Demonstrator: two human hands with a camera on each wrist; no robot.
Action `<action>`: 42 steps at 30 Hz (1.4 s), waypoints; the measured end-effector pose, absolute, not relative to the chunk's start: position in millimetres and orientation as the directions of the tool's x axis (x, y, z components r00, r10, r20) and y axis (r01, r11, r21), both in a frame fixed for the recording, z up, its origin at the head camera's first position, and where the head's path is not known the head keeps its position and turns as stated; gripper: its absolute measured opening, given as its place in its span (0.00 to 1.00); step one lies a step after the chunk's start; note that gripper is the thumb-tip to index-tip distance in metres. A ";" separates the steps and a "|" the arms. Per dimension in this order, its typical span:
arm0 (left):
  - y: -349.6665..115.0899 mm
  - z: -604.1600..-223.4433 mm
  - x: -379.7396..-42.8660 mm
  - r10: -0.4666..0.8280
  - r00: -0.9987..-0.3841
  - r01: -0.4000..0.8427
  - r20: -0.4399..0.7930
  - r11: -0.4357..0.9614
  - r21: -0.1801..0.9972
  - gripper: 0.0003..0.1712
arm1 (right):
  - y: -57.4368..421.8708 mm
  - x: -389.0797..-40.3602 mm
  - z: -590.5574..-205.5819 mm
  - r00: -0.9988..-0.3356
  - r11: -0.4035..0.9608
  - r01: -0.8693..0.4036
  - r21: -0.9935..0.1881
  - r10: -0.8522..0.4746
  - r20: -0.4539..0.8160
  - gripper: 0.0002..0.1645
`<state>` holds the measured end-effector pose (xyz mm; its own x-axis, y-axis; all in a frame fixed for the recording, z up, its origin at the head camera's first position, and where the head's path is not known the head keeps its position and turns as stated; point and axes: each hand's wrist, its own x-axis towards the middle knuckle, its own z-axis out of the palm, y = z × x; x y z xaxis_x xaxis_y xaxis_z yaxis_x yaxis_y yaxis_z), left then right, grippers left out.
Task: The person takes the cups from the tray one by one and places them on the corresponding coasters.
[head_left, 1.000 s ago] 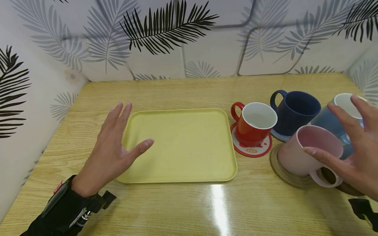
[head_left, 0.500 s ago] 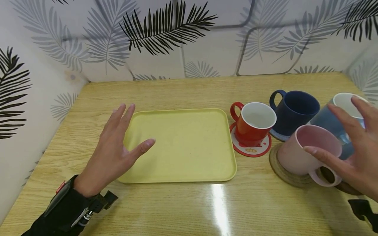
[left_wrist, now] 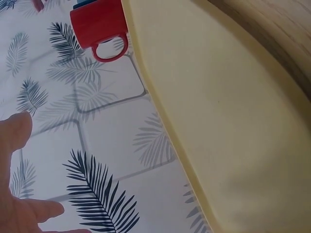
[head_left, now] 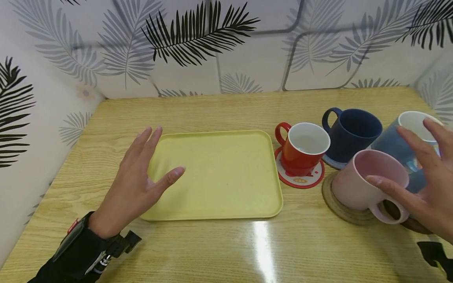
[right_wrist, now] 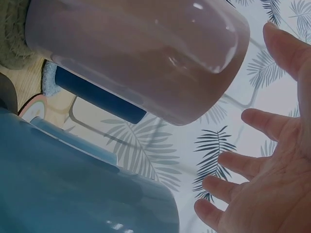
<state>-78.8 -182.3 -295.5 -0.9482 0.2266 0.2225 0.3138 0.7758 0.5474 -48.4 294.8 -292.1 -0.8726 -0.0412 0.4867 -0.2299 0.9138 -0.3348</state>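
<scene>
My left hand (head_left: 136,181) hovers with spread fingers over the left end of a yellow tray (head_left: 219,177), holding nothing. The right hand (head_left: 428,177), fingers also spread, is over the mugs at the right and partly cut off by the frame edge. Nearest its thumb is a pink mug (head_left: 348,184) on a round woven coaster (head_left: 332,200). A light blue mug (head_left: 387,137) stands behind the fingers, partly hidden. In the right wrist view the palm (right_wrist: 272,194) faces the pink mug (right_wrist: 136,53) with a gap between them.
A red mug (head_left: 301,159) on a red-and-white coaster (head_left: 302,182) stands just right of the tray. Behind the pink mug is a dark blue mug (head_left: 348,137) on a pale blue coaster (head_left: 334,163). A leaf-patterned wall (head_left: 255,51) borders the wooden table (head_left: 198,251).
The right hand has lowered very slightly over the mugs. My left hand has shifted a touch to the right. Mugs and tray stay put.
</scene>
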 end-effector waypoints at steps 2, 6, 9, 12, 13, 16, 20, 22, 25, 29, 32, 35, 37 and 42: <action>-182.2 -295.7 -78.7 0.227 -0.948 0.315 0.224 0.775 0.548 0.53 | 294.9 -48.6 -292.8 -0.870 0.910 -0.236 -0.341 -0.042 0.491 0.74; -181.9 -295.9 -78.4 0.224 -0.950 0.309 0.217 0.775 0.551 0.53 | 295.1 -47.9 -293.7 -0.875 0.917 -0.224 -0.331 -0.040 0.482 0.74; -181.9 -295.9 -78.1 0.222 -0.952 0.303 0.210 0.777 0.552 0.52 | 295.1 -47.3 -294.0 -0.876 0.922 -0.215 -0.322 -0.036 0.481 0.74; -182.0 -295.9 -78.1 0.221 -0.952 0.303 0.211 0.780 0.547 0.52 | 294.7 -47.4 -293.8 -0.876 0.918 -0.217 -0.331 -0.034 0.481 0.74; -182.1 -295.9 -78.1 0.221 -0.952 0.304 0.213 0.780 0.546 0.52 | 294.6 -47.7 -293.5 -0.876 0.916 -0.218 -0.336 -0.033 0.481 0.74; -182.3 -296.1 -77.9 0.222 -0.951 0.307 0.217 0.777 0.549 0.52 | 293.9 -47.9 -292.8 -0.881 0.913 -0.213 -0.349 -0.025 0.472 0.75; -182.4 -296.4 -77.5 0.223 -0.950 0.310 0.221 0.772 0.555 0.51 | 294.0 -47.1 -292.7 -0.887 0.912 -0.200 -0.357 -0.014 0.461 0.75; -182.5 -296.5 -77.4 0.222 -0.949 0.312 0.225 0.772 0.554 0.51 | 294.3 -46.8 -292.6 -0.887 0.912 -0.199 -0.358 -0.012 0.461 0.75; -182.7 -296.7 -77.4 0.221 -0.947 0.315 0.232 0.775 0.548 0.50 | 295.0 -47.2 -293.1 -0.877 0.909 -0.214 -0.359 -0.017 0.480 0.74; -183.1 -296.5 -77.1 0.221 -0.947 0.316 0.234 0.774 0.549 0.50 | 295.1 -47.0 -293.1 -0.877 0.911 -0.212 -0.355 -0.017 0.480 0.74; -183.0 -296.1 -76.9 0.222 -0.948 0.315 0.230 0.772 0.552 0.50 | 294.2 -46.1 -292.5 -0.891 0.918 -0.188 -0.348 -0.010 0.455 0.75; -182.6 -295.7 -76.8 0.223 -0.948 0.315 0.228 0.769 0.556 0.50 | 293.3 -46.2 -292.3 -0.890 0.918 -0.188 -0.350 -0.009 0.455 0.75; -182.1 -295.5 -77.0 0.224 -0.948 0.315 0.227 0.768 0.557 0.50 | 293.0 -46.2 -292.0 -0.888 0.914 -0.193 -0.356 -0.009 0.460 0.75; -181.0 -294.4 -77.4 0.224 -0.947 0.317 0.231 0.772 0.552 0.49 | 294.0 -46.0 -291.3 -0.885 0.909 -0.201 -0.364 -0.009 0.466 0.76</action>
<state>-77.4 -181.0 -294.4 -0.9469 0.2240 0.2305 0.3168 0.7716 0.5516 -46.0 294.0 -291.3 -0.8848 -0.0092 0.4659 -0.2011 0.9095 -0.3639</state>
